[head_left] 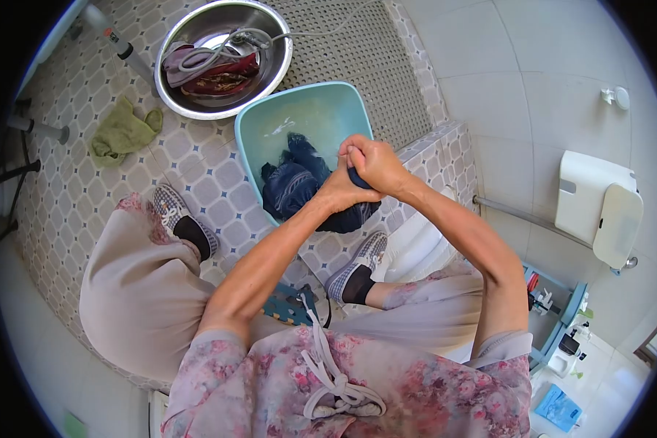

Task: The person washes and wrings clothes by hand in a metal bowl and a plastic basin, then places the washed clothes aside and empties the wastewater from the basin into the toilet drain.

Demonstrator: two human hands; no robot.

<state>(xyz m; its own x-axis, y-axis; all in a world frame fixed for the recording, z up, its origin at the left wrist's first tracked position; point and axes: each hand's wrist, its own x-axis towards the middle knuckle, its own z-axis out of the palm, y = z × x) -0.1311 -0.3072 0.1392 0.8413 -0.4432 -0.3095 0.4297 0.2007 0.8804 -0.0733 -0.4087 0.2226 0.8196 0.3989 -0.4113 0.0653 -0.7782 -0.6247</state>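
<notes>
A wet-looking dark blue garment [292, 191] lies bunched in the teal basin [250, 130], which has cloudy water in it. Part of the cloth hangs over the basin's near right rim. My left hand [345, 190] is closed around a bunch of this cloth. Pressed against it from above, my right hand [376, 162] grips the same bunch with curled fingers. A bit of dark cloth shows between the two hands; the rest there is hidden by my fingers.
A steel bowl [169, 93] behind the basin holds dark red and mauve cloth and a grey hose [252, 33]. A green cloth [124, 133] lies on the tiled floor to the left. A low tiled ledge [445, 157] and wall stand at the right.
</notes>
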